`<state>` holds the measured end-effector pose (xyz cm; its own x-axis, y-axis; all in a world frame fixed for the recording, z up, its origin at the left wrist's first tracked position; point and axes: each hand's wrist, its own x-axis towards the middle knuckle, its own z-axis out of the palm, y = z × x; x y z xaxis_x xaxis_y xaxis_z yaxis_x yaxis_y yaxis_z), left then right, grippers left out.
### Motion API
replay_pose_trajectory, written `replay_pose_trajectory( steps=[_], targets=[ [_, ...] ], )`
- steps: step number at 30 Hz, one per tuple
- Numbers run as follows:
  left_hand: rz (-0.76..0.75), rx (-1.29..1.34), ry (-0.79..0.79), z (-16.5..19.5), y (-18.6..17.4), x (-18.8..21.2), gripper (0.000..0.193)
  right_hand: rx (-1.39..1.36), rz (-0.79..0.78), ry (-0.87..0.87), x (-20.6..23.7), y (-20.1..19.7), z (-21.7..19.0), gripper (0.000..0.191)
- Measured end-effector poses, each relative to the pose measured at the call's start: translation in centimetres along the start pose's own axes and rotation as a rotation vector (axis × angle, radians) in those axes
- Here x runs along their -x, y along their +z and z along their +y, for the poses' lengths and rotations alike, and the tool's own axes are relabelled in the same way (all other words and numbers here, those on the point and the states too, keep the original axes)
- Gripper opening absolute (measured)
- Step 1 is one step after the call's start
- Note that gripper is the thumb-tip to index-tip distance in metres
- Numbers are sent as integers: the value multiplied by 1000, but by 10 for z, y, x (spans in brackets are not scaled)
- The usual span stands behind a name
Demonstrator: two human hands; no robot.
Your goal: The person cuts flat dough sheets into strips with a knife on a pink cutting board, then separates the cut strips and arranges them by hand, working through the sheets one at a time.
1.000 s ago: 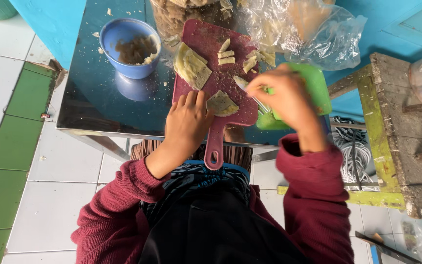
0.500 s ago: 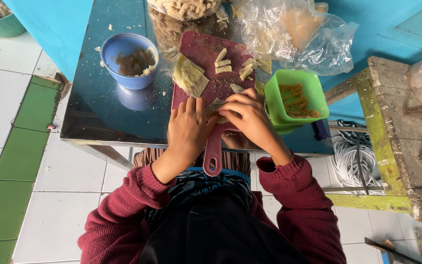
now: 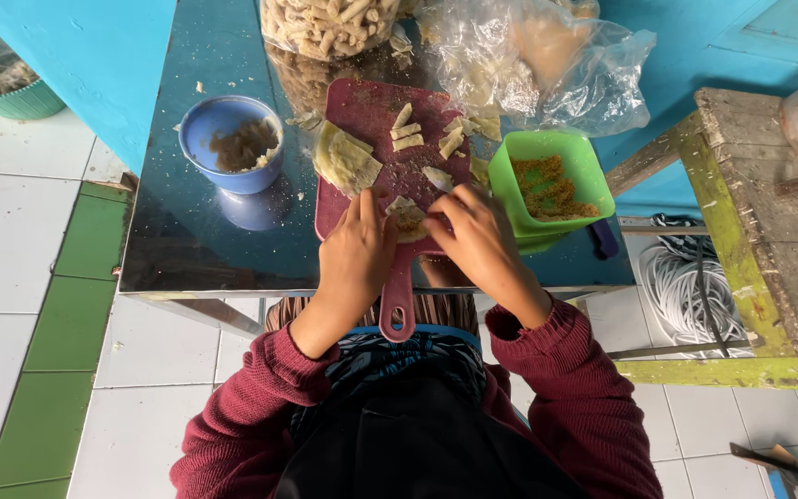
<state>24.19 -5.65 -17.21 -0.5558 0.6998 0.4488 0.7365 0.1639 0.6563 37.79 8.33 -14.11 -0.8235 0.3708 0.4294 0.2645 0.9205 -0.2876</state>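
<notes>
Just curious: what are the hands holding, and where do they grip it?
Both hands' fingers pinch a small pale wrapper by its edges, on the board.

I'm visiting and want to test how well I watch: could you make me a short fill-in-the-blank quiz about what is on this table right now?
1. Both hands, the left hand and the right hand, meet over a dough piece lying on the ____ cutting board.
2. The orange-brown crumbs sit in the ____ container.
3. The round bowl to the left of the board is ____.
4. The person's sleeves are ____.

Missing words: red; green; blue; maroon
</notes>
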Motion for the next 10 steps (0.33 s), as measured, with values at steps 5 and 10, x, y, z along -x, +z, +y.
replay_pose_trajectory(
  steps=[5, 10],
  targets=[
    [-32, 3, 12, 2, 0, 0, 16, -84, 39, -65, 0, 7, 4, 20],
    [-53, -81, 58, 4, -6, 3, 14, -297, -82, 87, -4, 6, 6, 21]
  ],
)
